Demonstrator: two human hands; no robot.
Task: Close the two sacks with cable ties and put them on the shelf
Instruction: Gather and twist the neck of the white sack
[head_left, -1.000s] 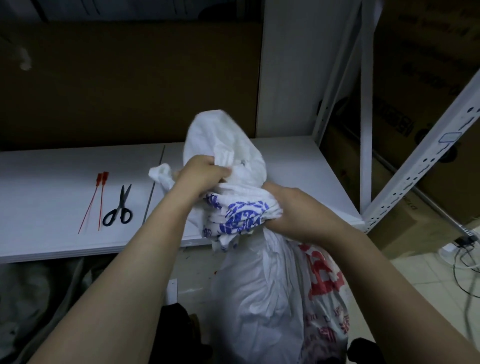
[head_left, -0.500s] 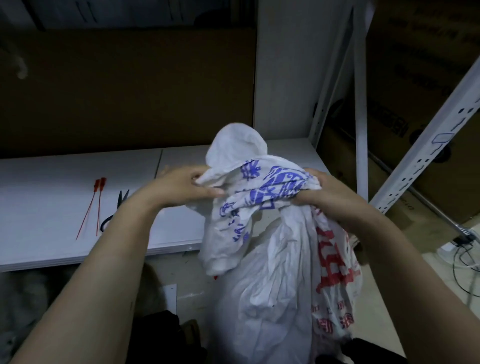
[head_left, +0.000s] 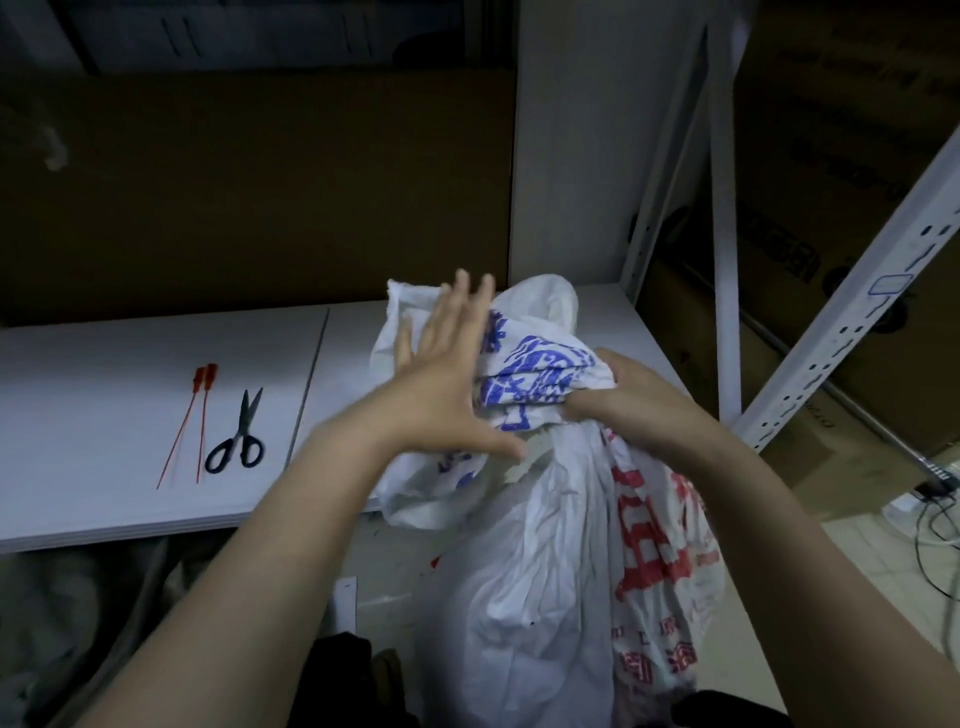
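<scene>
A white sack (head_left: 550, 561) with red and blue print stands on the floor against the front edge of the white shelf (head_left: 104, 415). My right hand (head_left: 639, 400) grips its bunched neck. My left hand (head_left: 441, 384) is spread flat with fingers apart, lying against the loose top flap of the sack. Two red cable ties (head_left: 195, 415) lie on the shelf at the left, beside black scissors (head_left: 239, 436). Only one sack shows in this view.
White perforated shelf uprights (head_left: 841, 332) rise at the right, with cardboard boxes (head_left: 779, 249) behind them. Cables (head_left: 935, 525) lie on the floor at far right. Brown board backs the shelf. Grey fabric (head_left: 52, 623) lies under the shelf at lower left.
My left hand let go of the sack's top and opened flat against the flap. My right hand kept its grip on the neck. The scissors came back into view.
</scene>
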